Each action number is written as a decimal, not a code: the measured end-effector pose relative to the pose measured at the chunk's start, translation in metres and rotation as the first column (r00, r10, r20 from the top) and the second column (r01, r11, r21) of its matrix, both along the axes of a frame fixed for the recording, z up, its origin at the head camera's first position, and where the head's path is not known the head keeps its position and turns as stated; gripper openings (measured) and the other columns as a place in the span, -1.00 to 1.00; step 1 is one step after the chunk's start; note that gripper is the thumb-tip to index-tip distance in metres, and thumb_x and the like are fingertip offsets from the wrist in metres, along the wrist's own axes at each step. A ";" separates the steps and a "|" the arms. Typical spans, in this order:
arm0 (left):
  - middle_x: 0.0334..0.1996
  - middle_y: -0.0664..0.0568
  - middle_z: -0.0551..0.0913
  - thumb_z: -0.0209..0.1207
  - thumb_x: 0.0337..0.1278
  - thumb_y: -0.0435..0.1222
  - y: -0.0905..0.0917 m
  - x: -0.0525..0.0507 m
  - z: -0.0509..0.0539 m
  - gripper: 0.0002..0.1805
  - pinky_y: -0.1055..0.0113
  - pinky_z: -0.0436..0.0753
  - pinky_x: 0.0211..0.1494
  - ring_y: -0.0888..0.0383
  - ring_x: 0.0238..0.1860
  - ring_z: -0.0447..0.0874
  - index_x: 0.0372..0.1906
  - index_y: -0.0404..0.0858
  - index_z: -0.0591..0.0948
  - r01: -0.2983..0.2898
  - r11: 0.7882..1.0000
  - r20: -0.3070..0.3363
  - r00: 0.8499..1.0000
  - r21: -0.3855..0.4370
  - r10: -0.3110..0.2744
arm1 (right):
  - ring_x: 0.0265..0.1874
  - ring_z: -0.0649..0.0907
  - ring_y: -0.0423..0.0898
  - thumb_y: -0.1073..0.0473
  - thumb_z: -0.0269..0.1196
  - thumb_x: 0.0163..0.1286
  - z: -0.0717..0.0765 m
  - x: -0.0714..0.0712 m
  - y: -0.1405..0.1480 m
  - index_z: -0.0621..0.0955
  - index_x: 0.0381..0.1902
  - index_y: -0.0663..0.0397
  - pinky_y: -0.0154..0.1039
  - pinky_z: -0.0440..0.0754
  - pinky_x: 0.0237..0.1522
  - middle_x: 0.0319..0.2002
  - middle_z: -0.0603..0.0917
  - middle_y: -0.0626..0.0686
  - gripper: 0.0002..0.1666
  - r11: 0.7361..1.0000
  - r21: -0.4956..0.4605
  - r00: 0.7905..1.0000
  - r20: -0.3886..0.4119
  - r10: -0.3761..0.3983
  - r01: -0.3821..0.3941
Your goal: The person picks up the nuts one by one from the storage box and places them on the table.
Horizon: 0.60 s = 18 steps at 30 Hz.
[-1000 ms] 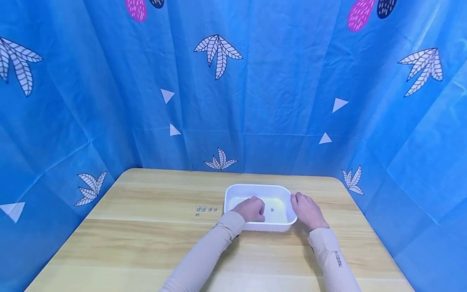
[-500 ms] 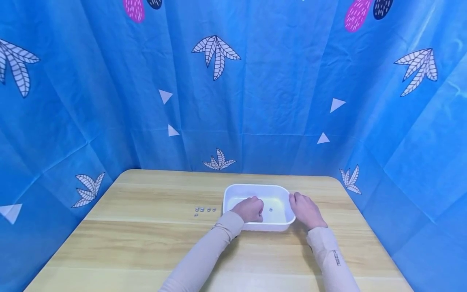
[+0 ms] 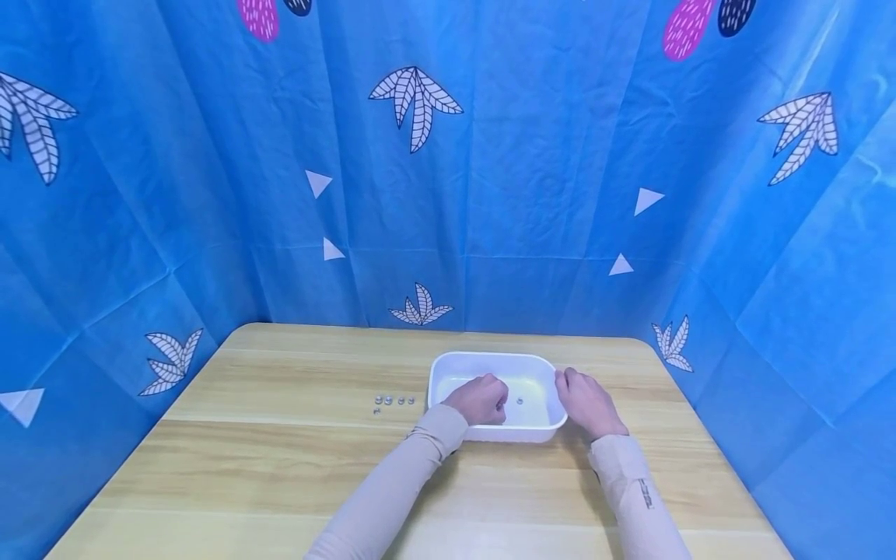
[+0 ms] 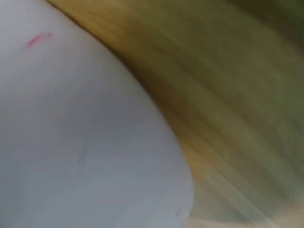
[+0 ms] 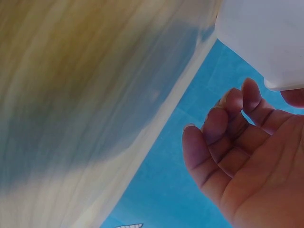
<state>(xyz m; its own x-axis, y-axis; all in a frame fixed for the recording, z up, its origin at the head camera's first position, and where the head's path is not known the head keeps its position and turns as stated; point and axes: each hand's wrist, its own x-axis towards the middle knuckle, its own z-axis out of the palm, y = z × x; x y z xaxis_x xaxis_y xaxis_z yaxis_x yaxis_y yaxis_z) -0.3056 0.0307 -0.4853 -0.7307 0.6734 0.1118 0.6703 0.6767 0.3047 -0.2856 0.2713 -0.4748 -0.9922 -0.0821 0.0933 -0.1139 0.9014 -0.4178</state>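
In the head view, my left hand reaches over the near left rim of a white plastic tub. Its fingers look bent downward; the fingertips are hidden, so anything they hold is out of sight. My right hand is at the tub's right end and holds the rim. The right wrist view shows its thumb on the rim and the other fingers curved below, outside the wall. Right of my left hand, one small shiny metal piece lies on the tub floor.
Several small silvery pieces lie on the wooden table, left of the tub, mostly in a row. Blue patterned curtains hang behind and at both sides. The left wrist view mostly shows a pale, blurred surface over wood.
The view has shifted slightly. Both hands, the tub and the small pieces keep their places.
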 end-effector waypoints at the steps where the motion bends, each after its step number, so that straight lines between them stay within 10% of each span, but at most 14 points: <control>1: -0.72 0.22 0.33 0.26 0.00 -0.45 0.000 0.000 0.000 -0.69 0.55 0.23 -0.59 0.35 -0.64 0.23 -0.67 -0.08 0.47 0.000 1.000 0.013 1.000 0.013 0.000 | -0.14 0.72 0.21 -0.05 -0.19 0.69 0.000 0.000 0.000 0.61 -0.08 0.27 0.23 0.68 0.02 -0.27 0.69 0.21 -0.42 1.000 0.000 1.000 0.001 -0.001 0.001; 10: -0.64 0.15 0.54 0.21 0.10 -0.48 -0.001 -0.004 -0.002 -0.73 0.54 0.42 -0.40 0.32 -0.54 0.38 -0.64 -0.14 0.59 -0.008 0.993 0.080 0.997 0.117 -0.001 | -0.19 0.70 0.15 -0.06 -0.18 0.69 -0.001 -0.001 0.000 0.61 -0.08 0.26 0.20 0.68 -0.02 -0.29 0.67 0.17 -0.43 1.000 0.003 1.000 0.002 -0.008 0.008; 18: -0.18 0.09 0.84 0.30 0.23 -0.39 -0.001 -0.002 0.002 -0.81 0.36 0.69 0.16 0.21 -0.07 0.71 -0.10 -0.20 0.82 -0.085 0.983 0.165 0.985 0.162 0.058 | -0.21 0.71 0.14 -0.07 -0.18 0.69 -0.001 0.000 0.001 0.62 -0.09 0.26 0.19 0.69 -0.03 -0.30 0.68 0.16 -0.42 1.000 0.004 1.000 0.004 -0.006 0.006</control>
<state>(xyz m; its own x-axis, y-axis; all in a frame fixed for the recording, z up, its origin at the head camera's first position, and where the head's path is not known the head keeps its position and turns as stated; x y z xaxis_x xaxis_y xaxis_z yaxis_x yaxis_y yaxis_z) -0.3080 0.0295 -0.4833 -0.7941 0.6000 0.0977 0.5557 0.6514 0.5165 -0.2861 0.2726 -0.4763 -0.9931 -0.0766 0.0891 -0.1069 0.9035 -0.4150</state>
